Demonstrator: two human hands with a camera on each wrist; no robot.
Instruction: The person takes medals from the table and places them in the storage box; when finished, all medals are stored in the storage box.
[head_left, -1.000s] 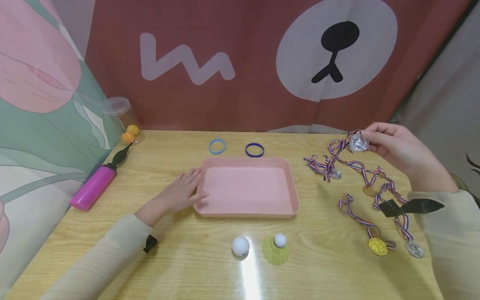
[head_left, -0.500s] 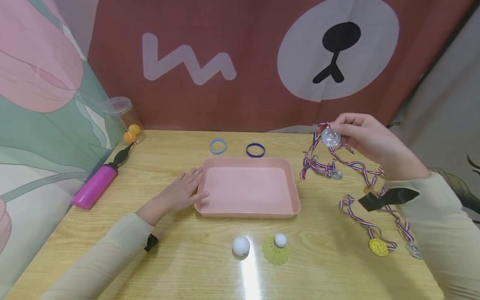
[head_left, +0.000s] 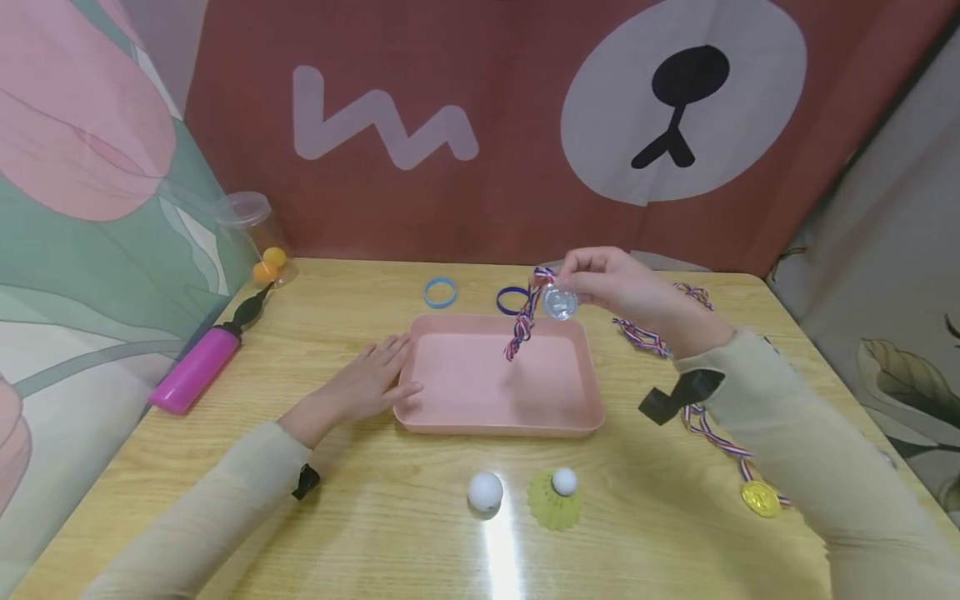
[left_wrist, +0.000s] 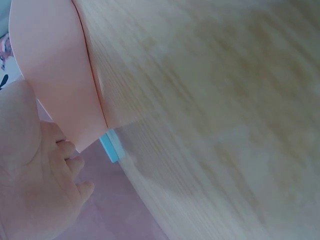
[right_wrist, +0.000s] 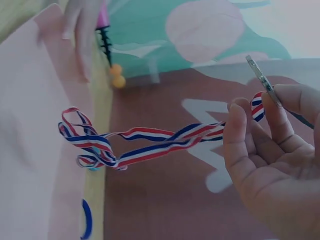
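Note:
My right hand (head_left: 618,287) pinches a silver medal (head_left: 560,302) by its top edge, above the back right part of the pink tray (head_left: 498,430). Its red, white and blue ribbon (right_wrist: 170,137) dangles in loops over the tray. In the right wrist view the medal disc appears edge-on between thumb and finger. My left hand (head_left: 367,382) rests at the tray's left rim with fingers straight. In the left wrist view that hand (left_wrist: 37,170) lies along the tray's outer wall (left_wrist: 60,75).
A gold medal (head_left: 761,499) and other ribbons lie at the right, partly behind my right sleeve. Light blue (head_left: 440,292) and dark blue (head_left: 507,301) wristbands sit behind the tray. A white ball (head_left: 485,492), yellow shuttlecock (head_left: 555,504), pink pump (head_left: 198,367) and clear jar (head_left: 258,237) surround it.
My right hand has carried the silver medal leftward from the medals on the right to over the tray, its ribbon lifting off the table. My left hand has stayed at the rim.

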